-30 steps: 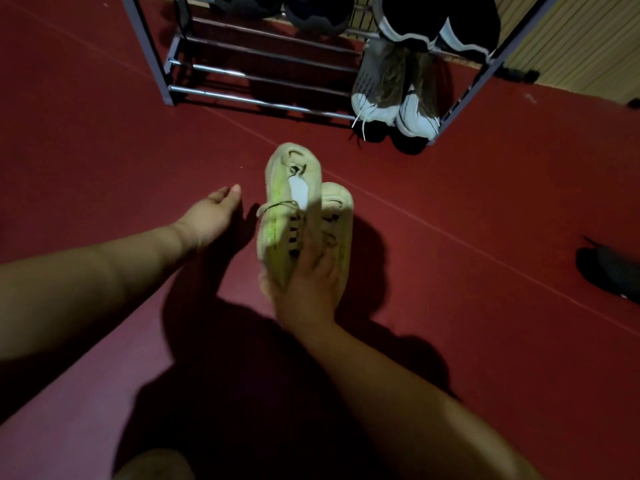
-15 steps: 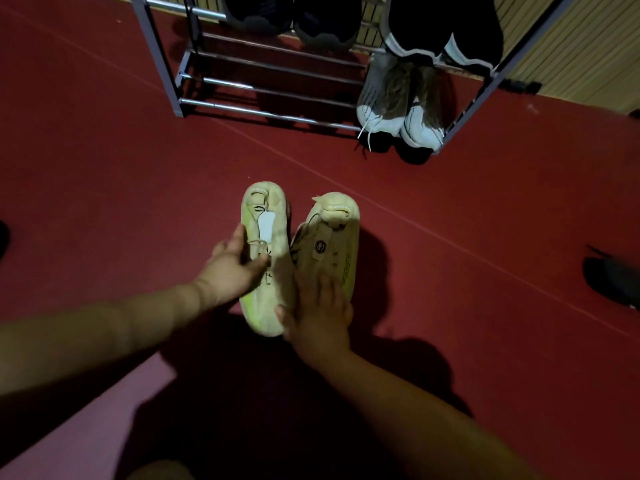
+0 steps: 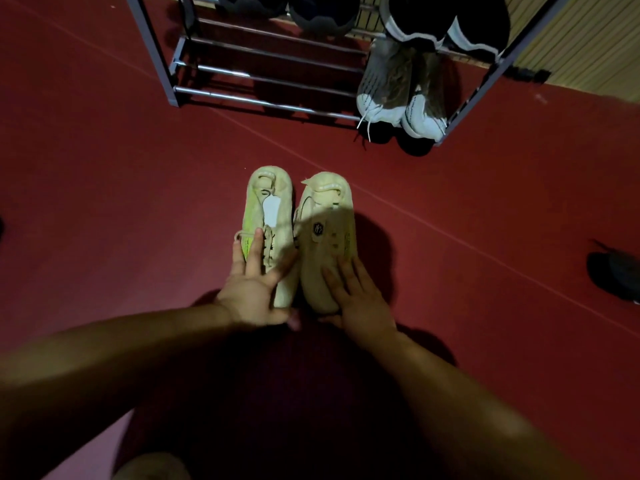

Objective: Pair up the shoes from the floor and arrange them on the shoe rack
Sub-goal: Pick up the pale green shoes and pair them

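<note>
Head view, looking down at a red floor: two pale yellow-cream shoes lie side by side on it, heels pointing away from the person, toes toward the body; left shoe has a lime streak along its outer side and a white insole patch showing; right shoe carries a small dark emblem on its upper. Left hand is spread flat over the toe end of the left shoe, fingers extended, not clenched; right hand lies likewise spread on the toe end of the right shoe, fingers on its upper, thumb by the tip. Shoe rack stands beyond, well apart from the pair; white sneakers occupy its lower right, dark shoes the tier above; a dark object lies at far right on the floor, too dim to identify.
</note>
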